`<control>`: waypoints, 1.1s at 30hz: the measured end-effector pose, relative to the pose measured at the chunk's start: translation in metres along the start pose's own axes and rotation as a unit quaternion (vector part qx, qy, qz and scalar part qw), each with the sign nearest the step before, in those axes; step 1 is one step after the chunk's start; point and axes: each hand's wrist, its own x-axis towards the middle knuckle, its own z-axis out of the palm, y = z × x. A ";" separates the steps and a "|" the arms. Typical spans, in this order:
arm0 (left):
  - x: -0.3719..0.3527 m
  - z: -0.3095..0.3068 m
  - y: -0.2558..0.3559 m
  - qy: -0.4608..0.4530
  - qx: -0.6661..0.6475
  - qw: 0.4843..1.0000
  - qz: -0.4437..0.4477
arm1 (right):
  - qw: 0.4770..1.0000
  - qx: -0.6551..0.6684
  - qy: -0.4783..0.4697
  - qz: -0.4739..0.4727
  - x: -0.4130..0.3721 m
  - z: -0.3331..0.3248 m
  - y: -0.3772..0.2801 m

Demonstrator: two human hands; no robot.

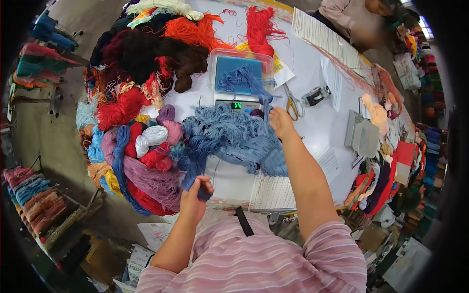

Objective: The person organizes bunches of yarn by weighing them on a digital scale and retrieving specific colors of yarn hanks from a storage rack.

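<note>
A large loose heap of grey-blue yarn (229,134) lies on the white table in front of me. My left hand (197,191) is closed around a darker blue end of yarn at the heap's near left. Beside the scale, my right hand (281,123) has its fingers bent against a blue strand that runs down from the scale; the fingertips are partly hidden. A digital scale (251,105) shows green digits, apparently 54. On it stands a clear plastic tray (213,73) with a small bundle of blue yarn (244,78) hanging over its right edge.
Scissors with yellow handles (292,108) and a black-and-clear object (316,96) lie right of the scale. Multicoloured skeins (151,146) are piled at the left, red yarn (260,31) at the back. A grey case (362,134) stands at the right. Another person (349,22) sits across the table.
</note>
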 end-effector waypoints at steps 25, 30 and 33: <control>-0.002 0.010 -0.005 -0.027 0.030 0.999 -0.010 | 0.996 -0.049 -0.046 -0.055 0.029 0.033 -0.001; -0.003 0.016 -0.005 -0.035 0.035 0.999 0.005 | 0.996 -0.045 -0.035 -0.068 0.035 0.033 0.005; -0.007 0.023 -0.003 -0.048 0.020 0.999 0.016 | 0.996 -0.023 0.005 -0.091 0.025 0.015 0.005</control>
